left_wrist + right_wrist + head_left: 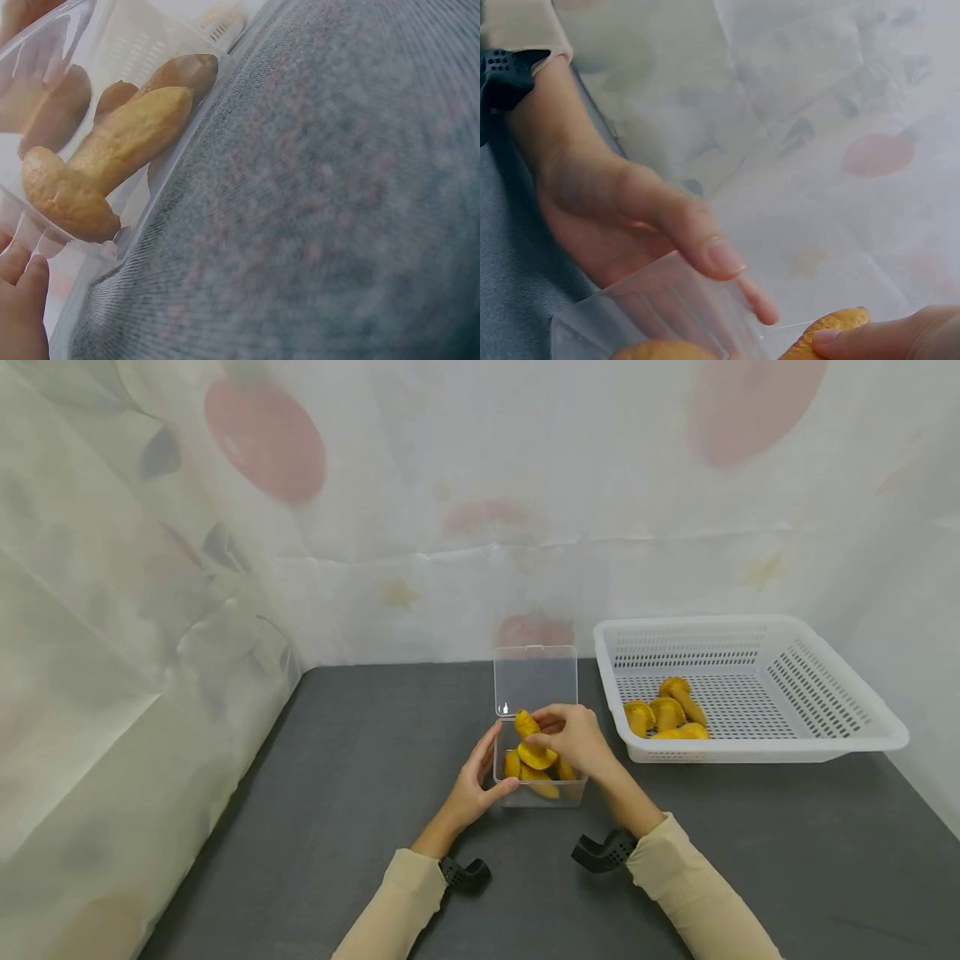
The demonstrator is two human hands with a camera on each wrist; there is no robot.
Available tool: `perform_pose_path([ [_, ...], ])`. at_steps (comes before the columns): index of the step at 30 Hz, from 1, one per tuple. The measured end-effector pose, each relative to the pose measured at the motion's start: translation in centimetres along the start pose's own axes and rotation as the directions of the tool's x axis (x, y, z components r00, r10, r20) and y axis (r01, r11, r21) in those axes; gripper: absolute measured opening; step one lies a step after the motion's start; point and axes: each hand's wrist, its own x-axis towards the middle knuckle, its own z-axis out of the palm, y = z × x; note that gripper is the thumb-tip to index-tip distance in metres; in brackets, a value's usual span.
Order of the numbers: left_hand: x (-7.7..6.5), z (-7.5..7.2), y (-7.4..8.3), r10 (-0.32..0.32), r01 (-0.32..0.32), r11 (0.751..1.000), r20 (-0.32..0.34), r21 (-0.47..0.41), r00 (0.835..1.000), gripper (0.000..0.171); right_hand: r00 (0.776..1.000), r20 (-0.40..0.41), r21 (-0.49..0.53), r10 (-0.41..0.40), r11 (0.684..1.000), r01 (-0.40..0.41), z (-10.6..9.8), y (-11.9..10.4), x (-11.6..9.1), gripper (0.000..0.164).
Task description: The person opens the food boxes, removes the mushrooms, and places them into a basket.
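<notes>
Over the clear box point(517, 798), a right hand point(576, 737) pinches a yellow mushroom-shaped piece point(527, 723).

Its thumb and fingers close narrowly on the piece, which stands stem up above others in the box; whether it touches them is hard to tell. Along the box's left side, the left hand point(471, 785) rests with thumb and fingers spread wide. Behind, the hinged lid point(536, 681) stands raised; to the right, a white basket point(765, 753) holds more yellow pieces point(667, 714) at its left end.

dark gray tabletop point(360, 760) against pale sheeting point(525, 460) with reddish shapes point(266, 439)
</notes>
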Motion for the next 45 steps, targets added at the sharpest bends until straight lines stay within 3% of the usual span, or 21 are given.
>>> perform_pose_path([
  [9, 0.0, -0.1, 0.1, -0.004, 0.004, 1.0, 0.003, 0.011, 1.0, 0.085, 0.996, -0.069, 0.083, -0.057, 0.995, 0.062, -1.2, 0.1, -0.6, 0.033],
  [19, -0.1, -0.1, 0.1, 0.002, -0.002, 1.0, 0.003, 0.013, 1.0, 0.082, 0.993, -0.111, 0.136, -0.027, 0.99, 0.042, -2.1, 0.1, -1.1, 0.035],
  [31, 0.1, -0.2, 0.0, 0.018, -0.018, 1.0, 0.006, 0.004, 1.0, 0.083, 0.994, -0.109, 0.177, 0.015, 0.984, 0.004, -4.8, -0.4, -1.6, 0.039],
  [38, -0.1, -0.2, 0.1, 0.013, -0.013, 1.0, 0.008, 0.006, 1.0, 0.083, 0.985, -0.171, 0.144, 0.028, 0.99, -0.003, -6.4, 0.2, -2.0, 0.04],
  [45, -0.2, -0.1, -0.1, 0.007, -0.007, 1.0, 0.006, 0.006, 1.0, 0.084, 0.976, -0.215, 0.179, 0.033, 0.984, 0.006, -7.9, 0.9, -2.2, 0.041],
])
